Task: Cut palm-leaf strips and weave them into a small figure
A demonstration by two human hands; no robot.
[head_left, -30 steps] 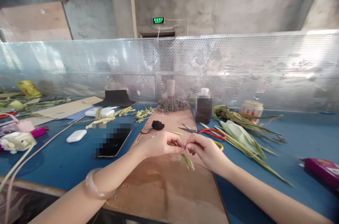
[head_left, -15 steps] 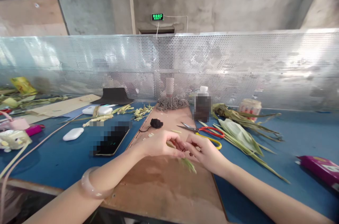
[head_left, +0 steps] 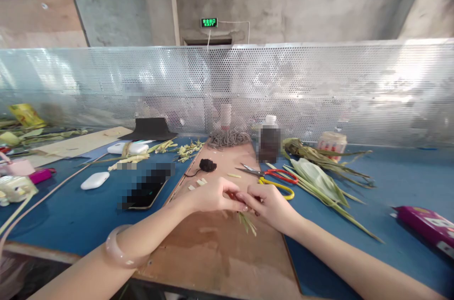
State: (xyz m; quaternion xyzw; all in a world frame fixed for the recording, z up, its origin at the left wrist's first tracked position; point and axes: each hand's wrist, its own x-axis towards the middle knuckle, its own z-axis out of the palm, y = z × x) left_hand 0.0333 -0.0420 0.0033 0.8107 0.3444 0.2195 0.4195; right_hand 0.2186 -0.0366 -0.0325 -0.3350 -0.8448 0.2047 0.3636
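My left hand (head_left: 214, 196) and my right hand (head_left: 272, 203) meet over the brown board (head_left: 227, 267), fingertips touching. Both are closed in a pinch around a small bunch of narrow green leaf strips (head_left: 247, 225), whose loose ends hang below the fingers. The upper part of the bunch is hidden by my fingers. Just beyond my right hand lie scissors (head_left: 280, 176) with one red and one yellow handle loop, blades apart. Past my left hand rests a small black clump of thread (head_left: 207, 165). Short pale strip pieces (head_left: 201, 182) lie close to it.
On the blue table at right are pale husk leaves (head_left: 319, 179), dried leaves (head_left: 308, 151), a tub (head_left: 331, 146) and a purple packet (head_left: 422, 224). A dark bottle (head_left: 270, 144) and grey cord (head_left: 230, 138) stand farther back. Leftward lie a phone (head_left: 151, 191) and white case (head_left: 95, 180).
My hands have drawn slightly closer together, and the right fingertips now overlap the left ones. The strip ends hang lower and more spread. The whole view has shifted a little.
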